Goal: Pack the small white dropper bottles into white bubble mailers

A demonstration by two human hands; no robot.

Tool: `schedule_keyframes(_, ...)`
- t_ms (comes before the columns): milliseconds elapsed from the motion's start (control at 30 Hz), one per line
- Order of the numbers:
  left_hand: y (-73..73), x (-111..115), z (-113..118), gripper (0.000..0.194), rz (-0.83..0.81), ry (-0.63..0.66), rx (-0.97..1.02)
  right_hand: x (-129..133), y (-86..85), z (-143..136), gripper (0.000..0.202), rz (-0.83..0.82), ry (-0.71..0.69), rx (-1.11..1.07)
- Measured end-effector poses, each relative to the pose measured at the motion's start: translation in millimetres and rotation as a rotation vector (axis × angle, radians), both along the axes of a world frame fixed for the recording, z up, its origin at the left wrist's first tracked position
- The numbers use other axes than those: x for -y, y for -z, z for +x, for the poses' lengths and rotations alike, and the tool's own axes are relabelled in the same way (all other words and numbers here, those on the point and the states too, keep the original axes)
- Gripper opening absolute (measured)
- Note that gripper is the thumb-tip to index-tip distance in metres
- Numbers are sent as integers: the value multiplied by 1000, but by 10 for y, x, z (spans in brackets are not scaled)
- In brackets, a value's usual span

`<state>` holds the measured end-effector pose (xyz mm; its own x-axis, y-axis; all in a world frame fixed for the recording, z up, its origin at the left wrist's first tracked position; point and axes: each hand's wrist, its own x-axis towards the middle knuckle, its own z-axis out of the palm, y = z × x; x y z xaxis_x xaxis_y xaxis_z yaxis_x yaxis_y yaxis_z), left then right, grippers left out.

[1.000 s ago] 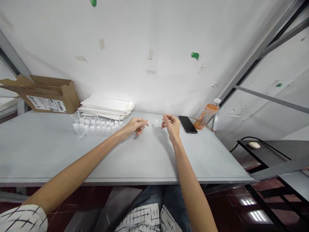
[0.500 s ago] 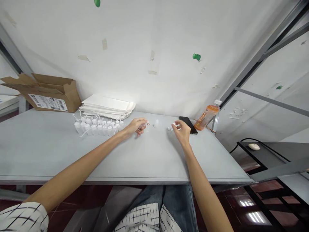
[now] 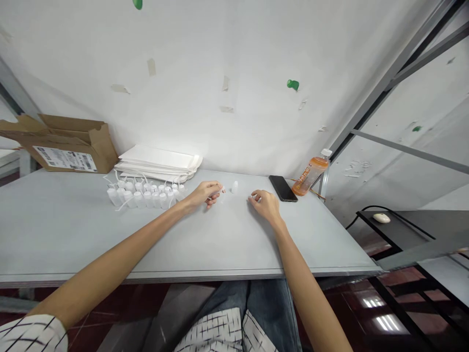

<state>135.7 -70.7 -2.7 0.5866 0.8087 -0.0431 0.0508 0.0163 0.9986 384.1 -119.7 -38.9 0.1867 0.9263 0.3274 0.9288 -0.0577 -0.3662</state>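
My left hand [image 3: 205, 194] is closed in a pinch just above the table. A small translucent piece with reddish marks [image 3: 223, 189] shows at its fingertips; its kind is too small to tell. Just right of it a small translucent white bottle [image 3: 234, 187] stands upright, touched by neither hand. My right hand [image 3: 266, 204] rests low at the tabletop with its fingers curled together. A tiny white piece [image 3: 251, 197] shows at those fingertips, the rest being hidden. Left of both hands, small white bottles [image 3: 139, 199] stand in rows, several with thin white strips sticking out.
Behind the bottle rows lies a stack of white flat sheets or envelopes [image 3: 157, 161], beside an open cardboard box [image 3: 69, 146]. A black phone [image 3: 283, 188] and an orange drink bottle [image 3: 311, 175] lie at the right of the grey table [image 3: 220, 249], against the wall.
My right hand has moved left and down, away from the phone, and now covers the small white pieces that showed beside its fingertips. My left hand keeps its pinch.
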Motion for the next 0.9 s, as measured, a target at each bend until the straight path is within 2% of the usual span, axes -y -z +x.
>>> schedule_keyframes(133, -13, 12, 7, 29, 14, -5, -9, 13, -25, -9, 20, 75, 5, -53)
schedule_keyframes(233, 19, 9, 12, 29, 29, 39, -3, 24, -43, -71, 30, 197, 7, -133)
schedule_keyframes(333, 75, 14, 24, 27, 37, 83, -15, 44, -54, -200, 41, 268, -93, -257)
schedule_keyframes(467, 147, 35, 45, 28, 61, 93, -100, 88, -56, -412, 39, 134, -361, -486)
schedule_keyframes(533, 169, 42, 51, 30, 104, 104, -131, 108, -50, -492, 36, 44, -439, -565)
schedule_keyframes(767, 199, 31, 53, 30, 246, 112, -195, 82, -7, -515, 25, -74, -468, -715)
schedule_keyframes(900, 220, 25, 58, 29, 288, 122, -225, 62, 1, -475, 21, 6, -421, -584)
